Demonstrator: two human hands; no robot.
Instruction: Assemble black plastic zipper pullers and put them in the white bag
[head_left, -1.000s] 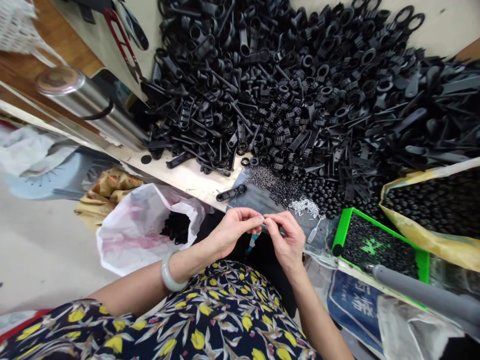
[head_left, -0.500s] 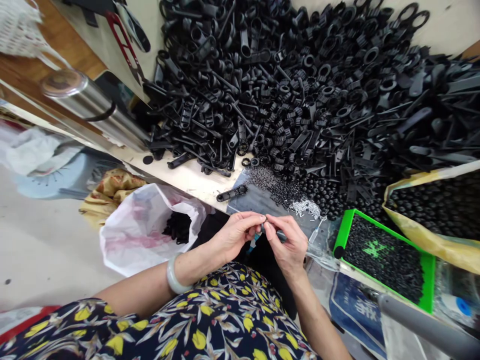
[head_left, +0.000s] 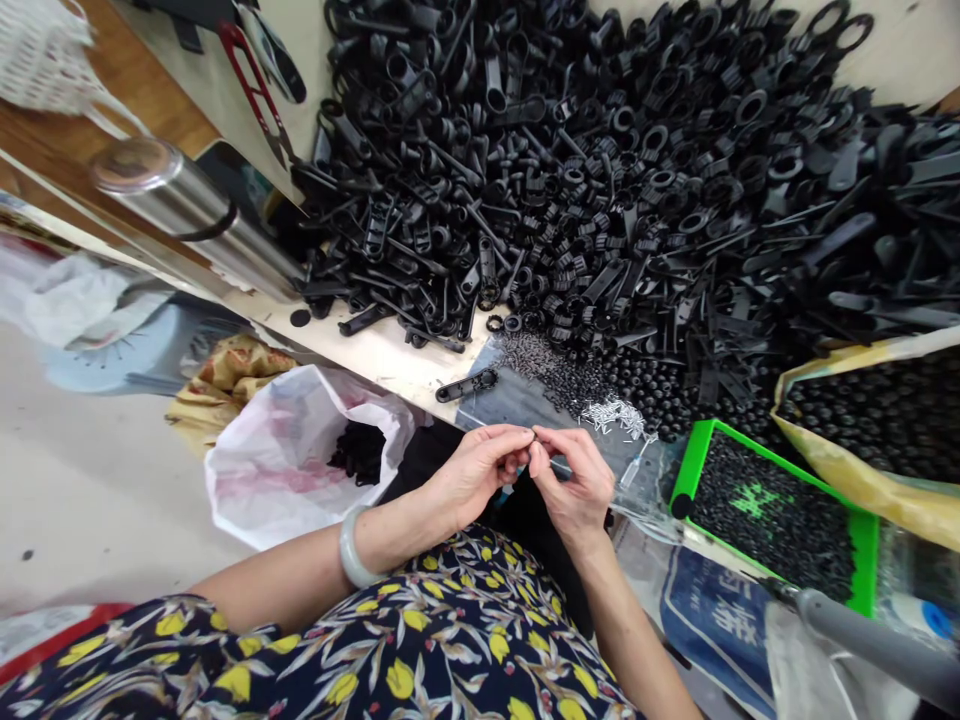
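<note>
1. A tiny dark piece (head_left: 532, 436) sits pinched in mid-air above the person's lap, too small to tell which way it points
2. A green-rimmed tray (head_left: 684, 465) holds small black parts (head_left: 772, 530), and a white plastic bag (head_left: 247, 500) holds black scraps (head_left: 358, 452)
3. The left hand (head_left: 476, 470) and right hand (head_left: 576, 480) are both closed in a pinch, gripping the piece between their fingertips

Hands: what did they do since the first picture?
The head turned slightly, so the green tray slid right in view. The left hand and right hand barely moved; nothing was visibly grabbed or dropped. Their fingertips stayed together, and the black plastic pile stayed put.
</note>
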